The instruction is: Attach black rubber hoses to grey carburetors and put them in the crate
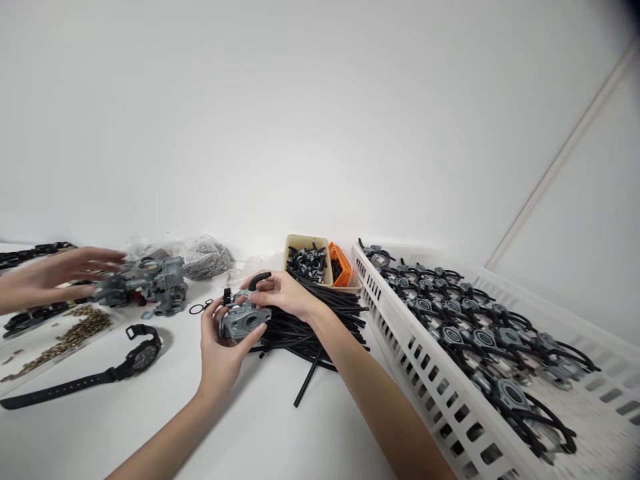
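My left hand (220,350) grips a small grey metal carburetor (243,322) from below, fingers wrapped round its body. Over the top of that part, my right hand (283,292) pinches a short black rubber hose (259,279). Both hands hover just above the white table, beside a pile of black hoses (305,330) lying under my right wrist.
A white slotted crate (425,360) of carburetors with hoses fills the right. A beige bin (307,261) of small parts and an orange basket (340,265) stand behind the pile. Another person's hand (55,273) reaches toward carburetors (153,283) at left. A black wristwatch (135,357), black O-rings (197,309), a tray of small metal parts (60,337) and plastic bags (203,257) lie on the table.
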### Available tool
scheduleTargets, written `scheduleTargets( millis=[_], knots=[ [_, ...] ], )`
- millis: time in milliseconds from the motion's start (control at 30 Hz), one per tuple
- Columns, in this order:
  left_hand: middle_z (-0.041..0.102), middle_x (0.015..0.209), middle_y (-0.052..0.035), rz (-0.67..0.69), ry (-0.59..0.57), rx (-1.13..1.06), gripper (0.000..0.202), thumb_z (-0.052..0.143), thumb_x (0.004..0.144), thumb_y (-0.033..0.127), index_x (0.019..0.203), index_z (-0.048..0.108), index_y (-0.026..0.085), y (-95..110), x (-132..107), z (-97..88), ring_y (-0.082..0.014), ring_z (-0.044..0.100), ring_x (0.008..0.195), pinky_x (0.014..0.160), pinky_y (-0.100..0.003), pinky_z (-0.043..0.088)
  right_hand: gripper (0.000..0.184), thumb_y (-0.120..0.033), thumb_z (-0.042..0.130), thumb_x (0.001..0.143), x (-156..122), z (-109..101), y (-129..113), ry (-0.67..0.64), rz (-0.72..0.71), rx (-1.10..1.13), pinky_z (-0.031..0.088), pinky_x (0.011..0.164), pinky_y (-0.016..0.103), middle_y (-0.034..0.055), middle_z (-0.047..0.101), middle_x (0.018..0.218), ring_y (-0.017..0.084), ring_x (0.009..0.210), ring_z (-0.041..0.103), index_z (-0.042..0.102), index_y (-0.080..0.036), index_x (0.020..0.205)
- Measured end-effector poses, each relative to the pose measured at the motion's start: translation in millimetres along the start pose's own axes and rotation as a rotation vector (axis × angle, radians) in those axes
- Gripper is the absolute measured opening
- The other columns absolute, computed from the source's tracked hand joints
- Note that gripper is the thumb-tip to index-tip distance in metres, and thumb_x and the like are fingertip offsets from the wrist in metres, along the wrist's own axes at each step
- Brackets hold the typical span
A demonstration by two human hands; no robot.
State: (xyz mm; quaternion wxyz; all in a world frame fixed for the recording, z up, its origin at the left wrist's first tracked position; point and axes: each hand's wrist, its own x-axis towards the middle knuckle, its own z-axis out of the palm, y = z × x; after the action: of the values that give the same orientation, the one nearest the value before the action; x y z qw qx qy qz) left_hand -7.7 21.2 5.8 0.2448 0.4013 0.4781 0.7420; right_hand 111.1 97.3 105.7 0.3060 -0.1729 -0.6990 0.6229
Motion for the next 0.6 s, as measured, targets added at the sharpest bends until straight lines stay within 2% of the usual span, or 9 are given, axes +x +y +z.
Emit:
scheduleTargets(
  millis=[67,267,400,500,600],
  knots=[
    [0.057,0.12,-0.0068,0.011,-0.025,-0.025,0.08,0.086,0.058,0.037,0.126,0.044,0.029,3,-1,0.7,-0.0243,0.059,0.109,0.094,-0.04,0.05,0.052,-0.058,0.078,0.062,-1,-3,-1,-0.05,-0.006,-0.01,0.049,0.074,0.028,0.0047,0.073,0.083,0.016,0.078,0.064,0.072,-0.016,0.093],
    [0.058,0.117,-0.007,0.001,0.009,0.058,0.08,0.085,0.059,0.041,0.126,0.044,0.028,1,1,0.6,-0.0249,0.058,0.109,0.099,-0.043,0.045,0.056,-0.061,0.076,0.061,4,-1,7,0.07,-0.022,-0.112,0.05,0.083,0.034,0.0081,0.074,0.086,0.022,0.086,0.068,0.074,-0.015,0.092],
    [0.054,0.121,-0.009,-0.024,0.031,0.066,0.087,0.086,0.057,0.043,0.13,0.042,0.028,-6,3,-0.7,-0.0269,0.056,0.111,0.101,-0.048,0.043,0.042,-0.052,0.076,0.068,5,11,7,0.196,-0.062,-0.226,0.052,0.084,0.036,0.0097,0.075,0.089,0.025,0.09,0.07,0.073,-0.015,0.088],
    [0.052,0.121,-0.0093,-0.031,0.05,0.074,0.088,0.086,0.057,0.044,0.131,0.042,0.027,-8,4,-1.3,-0.0269,0.056,0.112,0.101,-0.048,0.042,0.029,-0.041,0.077,0.072,5,19,6,0.317,-0.073,-0.325,0.053,0.085,0.036,0.0096,0.075,0.092,0.025,0.09,0.071,0.073,-0.016,0.087],
    [0.052,0.119,-0.0086,-0.027,0.056,0.078,0.088,0.085,0.057,0.044,0.131,0.042,0.027,-8,4,-1.2,-0.026,0.057,0.11,0.101,-0.047,0.043,0.026,-0.034,0.078,0.073,5,24,7,0.381,-0.042,-0.348,0.054,0.085,0.035,0.0105,0.075,0.093,0.025,0.09,0.072,0.073,-0.015,0.09]
  ],
)
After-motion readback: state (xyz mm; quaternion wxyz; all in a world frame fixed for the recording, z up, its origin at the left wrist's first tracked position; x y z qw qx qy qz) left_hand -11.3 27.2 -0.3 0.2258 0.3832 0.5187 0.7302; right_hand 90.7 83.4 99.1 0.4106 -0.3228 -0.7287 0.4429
